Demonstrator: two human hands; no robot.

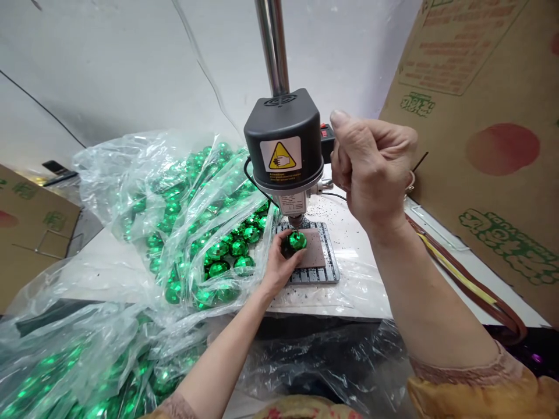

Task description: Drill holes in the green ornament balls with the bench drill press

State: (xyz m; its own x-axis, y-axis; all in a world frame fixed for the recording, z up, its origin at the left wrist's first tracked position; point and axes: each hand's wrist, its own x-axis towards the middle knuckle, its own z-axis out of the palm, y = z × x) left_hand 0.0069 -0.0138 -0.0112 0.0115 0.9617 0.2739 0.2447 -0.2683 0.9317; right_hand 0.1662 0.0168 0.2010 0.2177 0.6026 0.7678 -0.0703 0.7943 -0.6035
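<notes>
A small bench drill press point(283, 142) with a black motor housing stands in front of me. Under its chuck point(296, 221) sits a shiny green mirrored ball point(297, 240). The thumb and fingers of my left hand point(282, 259) are closed around this ball, holding it over a brownish square pad point(313, 247) on the slotted metal base point(329, 273). My right hand point(373, 163) is raised in a fist to the right of the motor housing, close to a metal fitting point(325, 185) on the press's side. Whatever is inside that fist is hidden.
Clear plastic bags full of green mirrored balls point(218, 250) lie left of the press and at lower left. A cardboard box point(480, 145) stands at right, another box point(35, 227) at far left. Dark shavings dot the white table point(358, 262). A steel column point(273, 46) rises behind.
</notes>
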